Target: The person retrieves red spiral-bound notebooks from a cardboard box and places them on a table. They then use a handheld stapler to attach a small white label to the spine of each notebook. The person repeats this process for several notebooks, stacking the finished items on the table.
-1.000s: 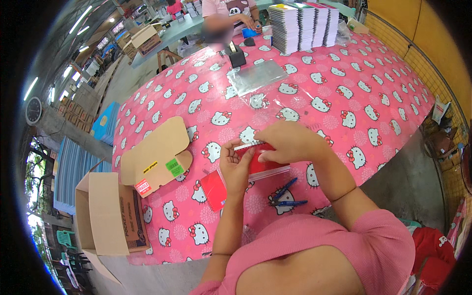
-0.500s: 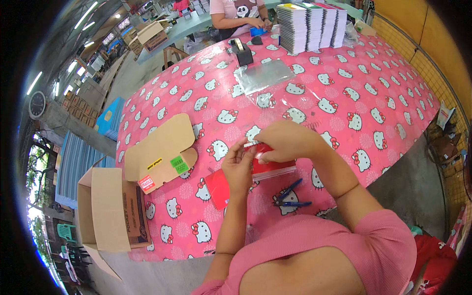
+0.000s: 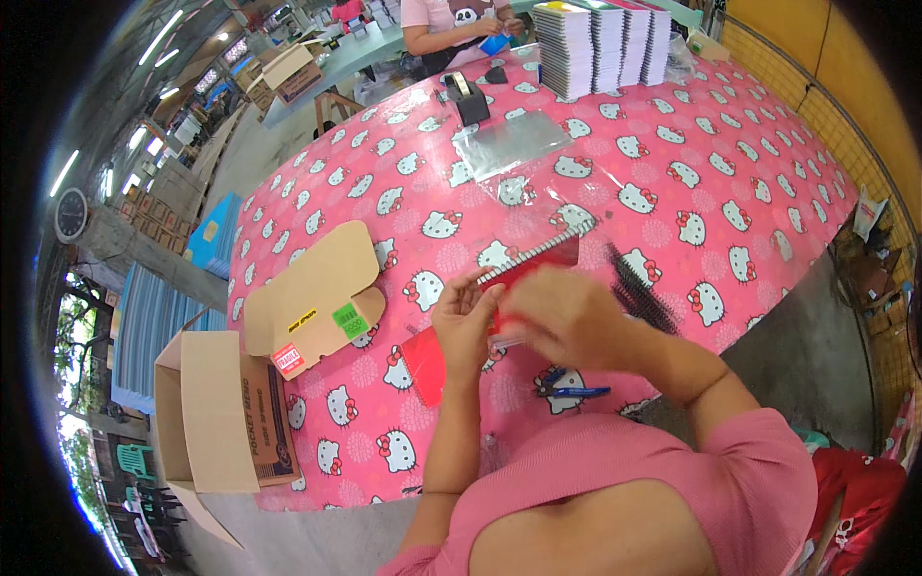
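Note:
A red notebook (image 3: pixel 562 257) with a white spiral along its upper edge lies slanted in front of me. My left hand (image 3: pixel 466 312) pinches the left end of that spiral edge between thumb and fingers. Over the lower right part of the notebook is my right hand (image 3: pixel 567 317), curled and smeared by motion, so I cannot see whether its fingers hold anything. Another red cover (image 3: pixel 423 360) lies partly beneath my left forearm. Blue-handled pliers (image 3: pixel 576 391) rest on the table just below my right hand. Black spiral coils (image 3: pixel 642 293) lie beyond my right wrist.
Cardboard pieces (image 3: pixel 322 288) and an open carton (image 3: pixel 221 413) are at the left. Clear plastic sleeves (image 3: pixel 514 146), a tape dispenser (image 3: pixel 468 101) and tall notebook stacks (image 3: pixel 600 53) stand farther off. Across the pink table (image 3: pixel 768 206), another person (image 3: pixel 451 29) handles something blue.
My right hand has moved from the spiral edge down and right, uncovering the white spiral and the black coils. My left hand stays at its end. The co-worker has raised the blue thing.

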### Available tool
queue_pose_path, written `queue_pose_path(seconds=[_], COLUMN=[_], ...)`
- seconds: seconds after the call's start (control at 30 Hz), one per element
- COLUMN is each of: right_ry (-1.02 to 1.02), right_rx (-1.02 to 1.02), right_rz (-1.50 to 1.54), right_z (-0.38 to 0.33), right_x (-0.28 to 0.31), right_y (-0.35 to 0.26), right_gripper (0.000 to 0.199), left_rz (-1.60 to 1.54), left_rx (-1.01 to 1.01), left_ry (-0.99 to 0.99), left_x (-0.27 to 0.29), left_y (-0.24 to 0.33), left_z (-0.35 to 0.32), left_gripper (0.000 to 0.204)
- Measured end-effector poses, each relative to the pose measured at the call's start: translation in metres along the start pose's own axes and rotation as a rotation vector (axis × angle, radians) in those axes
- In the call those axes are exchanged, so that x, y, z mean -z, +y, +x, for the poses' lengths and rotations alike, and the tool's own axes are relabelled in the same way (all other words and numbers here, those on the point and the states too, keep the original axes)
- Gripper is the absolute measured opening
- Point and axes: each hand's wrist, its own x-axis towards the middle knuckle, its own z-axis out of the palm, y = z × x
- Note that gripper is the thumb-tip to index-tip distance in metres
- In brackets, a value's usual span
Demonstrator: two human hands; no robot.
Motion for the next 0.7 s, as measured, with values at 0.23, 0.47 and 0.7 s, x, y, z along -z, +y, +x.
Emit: queue_pose_path(seconds=[0.23,0.47,0.7], right_ry=[-0.455,-0.234,-0.085], right_rx=[-0.228,-0.601,-0.5], right_rz=[-0.256,0.166,0.007], right_z=[-0.171,-0.133,-0.081], right_x=[-0.072,-0.029,-0.004], right_y=[0.019,0.0,-0.007], right_gripper=[0.051,0.048,0.038], left_rz=[0.48,0.682,0.669], left_rx=[-0.491,-0.375,-0.386], left_ry=[-0.085,-0.163,-0.164], left_x=[-0.02,-0.004,-0.006], left_y=[0.027,-0.006,-0.003], left_z=[-0.011,-0.042,-0.048], left_gripper=[0.017,0.021,0.019])
